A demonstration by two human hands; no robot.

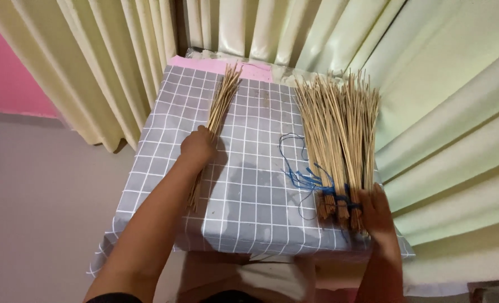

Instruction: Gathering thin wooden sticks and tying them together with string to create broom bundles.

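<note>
— Broom [339, 140] half-bound, at the table's [249, 219] right edge; right hand [379, 216] clamped on its blue-tied base.
— And the left hand [198, 147]?
— Closed round a thin stick bundle [218, 118] near the left edge. I'd judge that bundle needs tying on beside the blue string [294, 168].

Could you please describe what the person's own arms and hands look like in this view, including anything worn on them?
Both forearms are bare from wrist to elbow. The left hand and right hand wear no gloves, and no rings, watch or bracelets show. At the bottom edge, a dark sleeve hem appears at the left upper arm. No markings or bandages are visible.
</note>
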